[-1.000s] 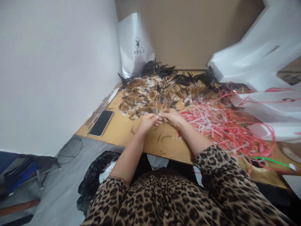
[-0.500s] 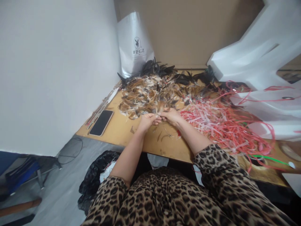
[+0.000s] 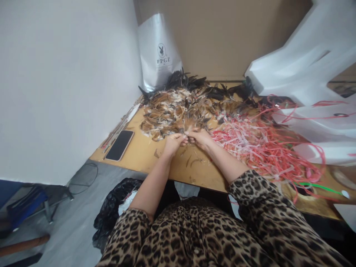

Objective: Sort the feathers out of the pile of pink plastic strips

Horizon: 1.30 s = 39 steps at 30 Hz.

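Note:
Both hands meet fingertip to fingertip at the near edge of a large pile of brown, white and black feathers (image 3: pixel 164 111) on the wooden table. My left hand (image 3: pixel 174 143) is closed in a pinch, thumb against the fingers. Opposite it, my right hand (image 3: pixel 200 138) pinches as well. A brown feather tuft (image 3: pixel 189 124) rises just behind the fingertips, its lower end between them; how many feathers they hold is hidden. Loose feather bits (image 3: pixel 196 160) lie on the table below the right hand.
Pink and white ribbon strips (image 3: pixel 256 144) are heaped to the right, beside white foam pieces (image 3: pixel 300 48). A phone (image 3: pixel 119 145) lies at the left. Behind the feathers stands a white bag (image 3: pixel 158 48). A black plastic bag (image 3: pixel 116 207) is below the table edge.
The fingertips of both hands have shifted very slightly left, still pinched together. Nothing else on the table has visibly moved.

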{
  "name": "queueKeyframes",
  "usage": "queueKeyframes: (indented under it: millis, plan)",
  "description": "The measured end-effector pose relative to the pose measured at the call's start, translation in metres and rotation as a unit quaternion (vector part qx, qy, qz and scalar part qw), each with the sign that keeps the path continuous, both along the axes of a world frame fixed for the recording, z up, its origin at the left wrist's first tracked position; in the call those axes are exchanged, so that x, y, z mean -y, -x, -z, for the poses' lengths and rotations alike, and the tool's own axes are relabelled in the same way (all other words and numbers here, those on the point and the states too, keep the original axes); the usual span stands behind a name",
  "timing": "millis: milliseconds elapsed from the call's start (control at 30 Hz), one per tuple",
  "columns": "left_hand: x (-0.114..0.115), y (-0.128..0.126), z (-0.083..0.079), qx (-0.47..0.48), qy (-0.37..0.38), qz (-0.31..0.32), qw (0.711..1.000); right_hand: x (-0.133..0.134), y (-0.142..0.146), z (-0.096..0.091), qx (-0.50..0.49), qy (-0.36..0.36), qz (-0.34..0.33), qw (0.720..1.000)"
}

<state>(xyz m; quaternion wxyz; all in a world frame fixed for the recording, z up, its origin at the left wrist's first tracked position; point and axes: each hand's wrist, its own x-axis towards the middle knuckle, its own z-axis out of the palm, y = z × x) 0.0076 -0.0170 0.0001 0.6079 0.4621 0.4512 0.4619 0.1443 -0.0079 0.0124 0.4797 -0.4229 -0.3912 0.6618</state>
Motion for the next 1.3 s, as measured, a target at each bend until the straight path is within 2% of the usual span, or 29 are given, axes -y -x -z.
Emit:
queueKeyframes:
  millis: [200, 367, 467, 633, 767, 1033, 1167, 1300]
  plan:
    - [0.001, 0.002, -0.003, 0.019, 0.014, 0.001, 1.0, 0.001, -0.002, -0.001, -0.016, 0.016, -0.034, 0.999]
    - [0.002, 0.002, -0.004, 0.036, 0.034, 0.026, 0.998, 0.001, 0.001, 0.0, 0.005, 0.023, 0.009, 1.0]
    - [0.002, 0.001, -0.002, 0.039, 0.033, 0.031, 0.998, 0.002, 0.003, 0.0, 0.011, 0.02, 0.011, 1.0]
    - [0.0, 0.001, -0.001, 0.029, 0.027, 0.022, 0.999, 0.003, 0.001, -0.003, 0.001, 0.015, -0.015, 1.0]
    - [0.0, 0.003, -0.003, 0.063, 0.031, 0.004, 0.998, 0.0, -0.007, -0.007, -0.034, 0.029, -0.055, 0.998]
    - [-0.001, 0.005, -0.002, 0.097, 0.038, -0.001, 0.995, -0.004, -0.012, -0.007, -0.048, 0.06, -0.03, 0.997]
    - [0.0, 0.004, -0.004, 0.085, 0.042, -0.01, 0.995, -0.003, -0.01, -0.007, -0.043, 0.04, -0.011, 0.998]
    - [0.001, 0.004, -0.004, 0.077, 0.042, -0.013, 0.996, -0.002, -0.007, -0.006, 0.01, -0.001, -0.002, 1.0]
